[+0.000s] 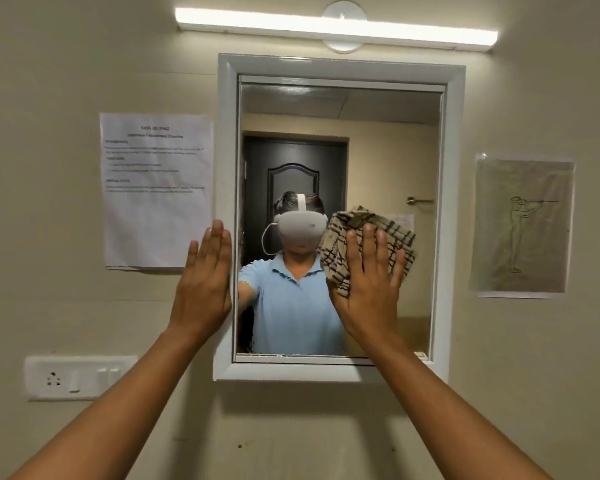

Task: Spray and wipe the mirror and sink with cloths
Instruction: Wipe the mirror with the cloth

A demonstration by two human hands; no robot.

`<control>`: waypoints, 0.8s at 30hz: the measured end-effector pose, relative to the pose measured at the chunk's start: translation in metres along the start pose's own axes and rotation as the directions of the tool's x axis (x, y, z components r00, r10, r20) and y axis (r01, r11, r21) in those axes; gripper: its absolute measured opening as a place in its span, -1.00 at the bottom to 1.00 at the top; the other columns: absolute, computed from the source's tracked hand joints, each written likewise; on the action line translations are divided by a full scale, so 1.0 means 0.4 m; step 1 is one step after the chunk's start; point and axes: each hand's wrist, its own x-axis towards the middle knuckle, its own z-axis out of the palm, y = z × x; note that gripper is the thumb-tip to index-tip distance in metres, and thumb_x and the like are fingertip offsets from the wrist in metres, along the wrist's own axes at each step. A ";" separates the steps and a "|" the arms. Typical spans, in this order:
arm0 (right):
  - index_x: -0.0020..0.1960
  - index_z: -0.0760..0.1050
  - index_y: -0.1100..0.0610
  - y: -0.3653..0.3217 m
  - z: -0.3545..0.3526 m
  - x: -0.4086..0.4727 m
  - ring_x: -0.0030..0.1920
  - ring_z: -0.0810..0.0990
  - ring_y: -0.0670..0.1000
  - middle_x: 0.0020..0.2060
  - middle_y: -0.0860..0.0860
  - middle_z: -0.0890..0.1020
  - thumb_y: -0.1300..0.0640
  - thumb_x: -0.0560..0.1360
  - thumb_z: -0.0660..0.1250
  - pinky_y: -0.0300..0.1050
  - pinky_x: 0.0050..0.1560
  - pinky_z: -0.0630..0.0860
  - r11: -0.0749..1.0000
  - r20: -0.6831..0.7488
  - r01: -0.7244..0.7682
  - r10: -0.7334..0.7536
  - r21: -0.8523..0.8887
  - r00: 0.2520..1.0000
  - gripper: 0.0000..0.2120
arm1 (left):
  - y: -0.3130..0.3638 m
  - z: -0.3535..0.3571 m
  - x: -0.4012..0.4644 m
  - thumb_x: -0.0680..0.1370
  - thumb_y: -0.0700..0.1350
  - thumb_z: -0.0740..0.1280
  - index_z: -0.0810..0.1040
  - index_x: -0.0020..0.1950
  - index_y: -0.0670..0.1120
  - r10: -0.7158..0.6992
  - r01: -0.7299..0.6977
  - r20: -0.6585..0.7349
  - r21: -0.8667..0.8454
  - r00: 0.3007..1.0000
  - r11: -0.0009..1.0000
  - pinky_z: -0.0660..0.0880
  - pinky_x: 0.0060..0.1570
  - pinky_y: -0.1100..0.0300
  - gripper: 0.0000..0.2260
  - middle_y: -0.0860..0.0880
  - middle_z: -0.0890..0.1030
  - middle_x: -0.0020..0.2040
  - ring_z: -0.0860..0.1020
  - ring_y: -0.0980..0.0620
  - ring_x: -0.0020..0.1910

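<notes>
A mirror (388, 140) in a white frame (340, 65) hangs on the beige wall straight ahead. My right hand (368, 282) presses a beige checked cloth (347, 223) flat against the glass at the lower right, fingers straight and spread. My left hand (205, 282) lies flat with straight fingers on the frame's left side and the wall beside it. The glass reflects a person in a blue shirt and a dark door. The sink and any spray bottle are out of view.
A printed sheet (156, 188) is taped left of the mirror and a drawing (522, 225) to the right. A tube light (336, 27) runs above the frame. A white socket and switch plate (80, 375) sits at the lower left.
</notes>
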 end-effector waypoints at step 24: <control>0.62 0.02 0.06 -0.237 0.097 -0.066 0.61 -0.07 0.10 0.61 0.08 0.05 -0.16 0.55 0.16 0.26 0.55 -0.09 0.854 0.041 0.518 -0.520 0.038 0.853 -0.27 | -0.048 0.028 -0.092 0.53 -0.24 0.12 -0.10 0.60 -0.21 0.062 -0.063 -0.055 -0.010 0.997 0.998 0.03 0.54 -0.20 -0.32 -0.22 -0.05 0.62 -0.02 -0.16 0.61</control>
